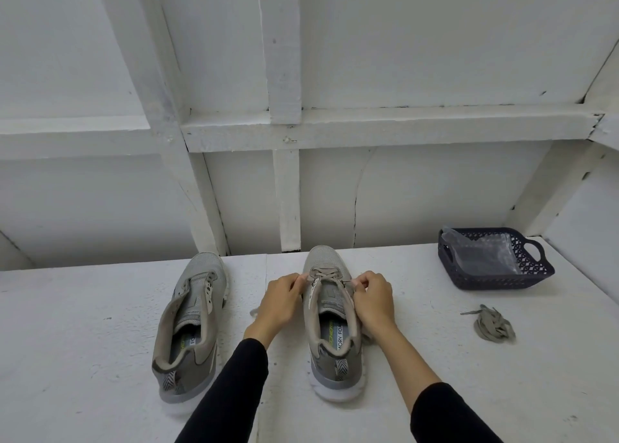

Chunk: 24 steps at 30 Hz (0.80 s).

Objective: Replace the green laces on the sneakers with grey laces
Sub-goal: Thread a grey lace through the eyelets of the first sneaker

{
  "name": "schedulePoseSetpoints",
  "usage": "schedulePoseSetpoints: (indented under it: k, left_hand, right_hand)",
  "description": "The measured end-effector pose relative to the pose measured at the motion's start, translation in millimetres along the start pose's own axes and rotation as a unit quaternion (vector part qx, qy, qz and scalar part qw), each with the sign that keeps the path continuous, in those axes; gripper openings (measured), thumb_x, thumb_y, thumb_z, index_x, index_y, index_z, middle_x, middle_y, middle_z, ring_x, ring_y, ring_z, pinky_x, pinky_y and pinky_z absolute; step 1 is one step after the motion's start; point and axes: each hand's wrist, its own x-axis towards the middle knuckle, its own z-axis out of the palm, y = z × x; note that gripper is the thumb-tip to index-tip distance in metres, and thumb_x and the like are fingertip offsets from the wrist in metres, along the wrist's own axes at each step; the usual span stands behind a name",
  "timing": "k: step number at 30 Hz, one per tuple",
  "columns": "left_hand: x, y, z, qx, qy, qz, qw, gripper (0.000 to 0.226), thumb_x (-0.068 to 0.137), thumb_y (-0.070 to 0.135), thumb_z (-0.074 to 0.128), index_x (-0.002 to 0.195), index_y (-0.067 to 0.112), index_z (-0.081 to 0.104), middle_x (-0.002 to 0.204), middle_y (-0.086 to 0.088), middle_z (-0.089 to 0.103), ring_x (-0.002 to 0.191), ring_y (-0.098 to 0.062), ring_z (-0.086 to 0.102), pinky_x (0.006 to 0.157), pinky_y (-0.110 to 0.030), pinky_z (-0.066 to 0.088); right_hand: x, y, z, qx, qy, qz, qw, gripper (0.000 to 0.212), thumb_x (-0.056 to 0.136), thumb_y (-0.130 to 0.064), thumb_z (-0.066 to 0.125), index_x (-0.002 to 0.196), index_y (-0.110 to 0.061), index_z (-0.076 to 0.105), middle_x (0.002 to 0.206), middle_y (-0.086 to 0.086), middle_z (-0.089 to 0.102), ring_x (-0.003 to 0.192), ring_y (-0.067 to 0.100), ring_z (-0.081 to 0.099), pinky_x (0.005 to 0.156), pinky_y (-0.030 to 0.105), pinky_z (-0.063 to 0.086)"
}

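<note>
Black sleeves (pixel 231 389) come up from the bottom edge, and from them we follow both forearms to the right-hand sneaker (pixel 331 322), which stands on the white table (pixel 100 325) with its toe toward the wall. Our left hand (pixel 279 300) sits at the shoe's left side, fingers curled and pinching the grey lace (pixel 324 272) near the lower eyelets; our right hand (pixel 371 296) mirrors it on the other side, fingers curled tight on the opposite run of the same lace. That lace crosses only the eyelets closest to the toe, while the upper ones stand bare and the tongue lies exposed. A loose end shows on the table just left of our left wrist, though we cannot tell how far it runs beneath the hand. Well to the left, the other sneaker (pixel 192 325) stands parallel with no lace in it. Off to the right lies a small bundled lace (pixel 494 323), dull greyish-green as far as we can judge, and behind it a dark plastic basket (pixel 532 273) holds a clear bag (pixel 485 251).
</note>
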Motion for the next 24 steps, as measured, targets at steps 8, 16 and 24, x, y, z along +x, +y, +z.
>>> schedulePoseSetpoints:
  k: [8,16,24]
  left_hand:
    - [-1.8,-11.9,-26.4,-0.176,0.005,-0.101,0.979,0.04,0.1,0.041,0.047,0.067,0.02,0.051,0.059,0.006,0.04,0.057,-0.012,0.038,0.056,-0.027,0.029]
    - [9.3,23.3,-51.1,-0.717,0.029,-0.169,0.676,0.03,0.105,0.023,0.038,0.084,0.013,0.056,0.053,0.007,0.042,0.045,-0.004,0.044,0.052,-0.017,0.044]
    - [7.6,47.8,-60.9,-0.78,0.018,-0.186,0.598,0.035,0.105,0.014,0.031,0.08,0.011,0.054,0.05,0.004,0.037,0.038,-0.007,0.036,0.045,-0.015,0.034]
  right_hand:
    - [-24.1,-16.6,-6.1,0.012,-0.037,-0.023,0.999,0.037,0.092,-0.056,0.048,0.086,-0.02,0.051,0.094,-0.003,0.054,0.087,0.017,0.054,0.074,0.036,0.043]
    - [-24.8,-27.2,-2.4,-0.064,-0.049,-0.061,0.995,0.004,0.095,-0.016,0.047,0.093,-0.013,0.046,0.093,0.006,0.056,0.08,0.024,0.053,0.063,0.033,0.039]
    - [-20.1,-31.9,11.5,-0.025,-0.043,-0.076,0.996,0.01,0.093,-0.028,0.057,0.094,-0.019,0.051,0.096,0.0,0.055,0.09,0.018,0.053,0.07,0.031,0.043]
